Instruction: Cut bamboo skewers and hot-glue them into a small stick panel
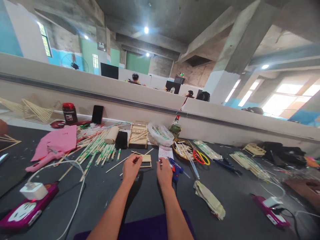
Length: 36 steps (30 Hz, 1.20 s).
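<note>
My left hand [131,168] is on the dark table [100,196], fingers pinched on a thin wooden stick at the edge of a small stick frame [146,159]. My right hand [164,172] lies knuckles up just right of it, fingers curled, touching a blue glue gun [176,168]; whether it grips the gun is hidden. A white paper slip [165,152] lies just beyond the right hand.
Left: bamboo sticks [97,146], pink paper [57,140], pink glue gun [42,161], magenta power strip [25,210] with white cable. Behind: wooden crate model [138,134], plastic bag [160,134]. Right: basket of sticks [183,150], scissors [201,157], cloth [210,200]. People sit beyond the partition [150,100].
</note>
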Each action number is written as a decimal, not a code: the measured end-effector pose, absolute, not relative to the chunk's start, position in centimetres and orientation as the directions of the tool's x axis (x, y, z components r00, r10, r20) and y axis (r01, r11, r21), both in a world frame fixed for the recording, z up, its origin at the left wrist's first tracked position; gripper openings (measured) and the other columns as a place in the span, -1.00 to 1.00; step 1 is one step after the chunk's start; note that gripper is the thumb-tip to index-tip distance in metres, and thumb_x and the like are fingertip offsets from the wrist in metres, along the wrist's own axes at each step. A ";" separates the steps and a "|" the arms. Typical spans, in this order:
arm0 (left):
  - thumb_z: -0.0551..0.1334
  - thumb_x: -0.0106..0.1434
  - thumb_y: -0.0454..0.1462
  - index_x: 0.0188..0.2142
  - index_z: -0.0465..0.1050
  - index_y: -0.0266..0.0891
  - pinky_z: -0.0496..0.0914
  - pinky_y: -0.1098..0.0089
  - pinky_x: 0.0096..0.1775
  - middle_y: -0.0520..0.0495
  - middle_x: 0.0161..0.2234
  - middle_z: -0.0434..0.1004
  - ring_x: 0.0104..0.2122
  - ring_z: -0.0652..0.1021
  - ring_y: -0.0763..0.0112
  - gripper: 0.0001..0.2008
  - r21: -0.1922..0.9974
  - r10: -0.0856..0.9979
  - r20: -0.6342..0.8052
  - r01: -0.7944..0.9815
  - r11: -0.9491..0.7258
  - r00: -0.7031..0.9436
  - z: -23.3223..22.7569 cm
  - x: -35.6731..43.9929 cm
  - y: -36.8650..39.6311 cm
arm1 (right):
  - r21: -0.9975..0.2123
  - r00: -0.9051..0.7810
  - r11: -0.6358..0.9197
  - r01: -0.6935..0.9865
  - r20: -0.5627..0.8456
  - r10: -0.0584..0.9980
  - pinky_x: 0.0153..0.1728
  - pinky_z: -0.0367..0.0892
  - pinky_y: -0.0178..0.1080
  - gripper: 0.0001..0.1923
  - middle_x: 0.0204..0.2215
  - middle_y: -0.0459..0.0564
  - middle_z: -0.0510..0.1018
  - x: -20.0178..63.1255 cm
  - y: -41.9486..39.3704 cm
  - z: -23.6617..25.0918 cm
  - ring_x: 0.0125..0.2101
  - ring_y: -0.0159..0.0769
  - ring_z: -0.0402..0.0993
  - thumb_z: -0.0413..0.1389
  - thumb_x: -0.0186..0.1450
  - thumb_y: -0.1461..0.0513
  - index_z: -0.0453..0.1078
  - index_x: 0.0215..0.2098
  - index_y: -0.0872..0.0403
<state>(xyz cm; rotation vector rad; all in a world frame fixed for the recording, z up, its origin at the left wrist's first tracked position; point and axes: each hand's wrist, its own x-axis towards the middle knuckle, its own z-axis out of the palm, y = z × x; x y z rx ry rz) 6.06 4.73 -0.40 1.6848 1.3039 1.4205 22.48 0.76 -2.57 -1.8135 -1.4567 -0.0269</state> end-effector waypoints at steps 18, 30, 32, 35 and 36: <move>0.21 0.14 -0.08 -0.44 0.51 -0.23 0.30 0.44 -0.38 0.01 -0.48 0.47 -0.46 0.45 0.41 -0.73 0.936 0.926 0.343 0.145 -0.322 -0.158 -1.2 5.5 5.9 | -0.831 0.600 0.142 0.538 0.495 0.628 -0.25 0.31 -0.21 -0.50 -0.10 0.16 0.34 24.6 0.8 -0.9 -0.30 -0.25 0.34 0.00 0.26 0.02 0.21 0.06 0.14; 0.22 0.15 -0.08 -0.47 0.50 -0.24 0.30 0.45 -0.42 0.01 -0.50 0.43 -0.49 0.43 0.42 -0.73 0.945 0.929 0.328 0.074 -0.320 -0.173 1.2 5.6 5.3 | -0.575 0.581 -0.274 0.771 0.457 0.673 -0.22 0.29 -0.11 -0.77 -0.47 0.08 0.50 43.5 4.6 4.5 -0.32 -0.09 0.42 0.02 0.03 0.20 0.46 -0.40 0.11; 0.22 0.14 -0.07 -0.47 0.50 -0.24 0.30 0.46 -0.43 0.00 -0.50 0.43 -0.49 0.43 0.42 -0.72 0.948 0.930 0.319 0.049 -0.316 -0.183 1.5 5.7 5.1 | -0.575 0.573 -0.278 0.769 0.428 0.699 -0.30 0.31 -0.13 -0.75 -0.51 0.07 0.51 44.5 5.0 4.3 -0.39 -0.11 0.44 0.02 0.02 0.18 0.47 -0.41 0.11; 0.23 0.13 -0.06 -0.48 0.50 -0.25 0.30 0.46 -0.44 -0.01 -0.51 0.42 -0.49 0.42 0.42 -0.71 0.951 0.932 0.306 0.009 -0.310 -0.194 1.6 5.9 5.0 | -0.592 0.533 -0.177 0.786 0.505 0.679 -0.25 0.32 -0.12 -0.65 -0.36 0.12 0.56 42.2 5.3 4.2 -0.32 -0.11 0.46 -0.01 0.08 0.13 0.46 -0.27 0.14; 0.22 0.13 -0.06 -0.47 0.50 -0.25 0.30 0.46 -0.44 -0.01 -0.51 0.42 -0.49 0.43 0.43 -0.71 0.952 0.932 0.300 -0.004 -0.307 -0.202 1.5 5.9 4.9 | -0.605 0.513 -0.117 0.788 0.540 0.667 -0.22 0.32 -0.11 -0.62 -0.31 0.14 0.56 40.6 5.4 4.3 -0.30 -0.12 0.47 -0.02 0.11 0.12 0.45 -0.22 0.14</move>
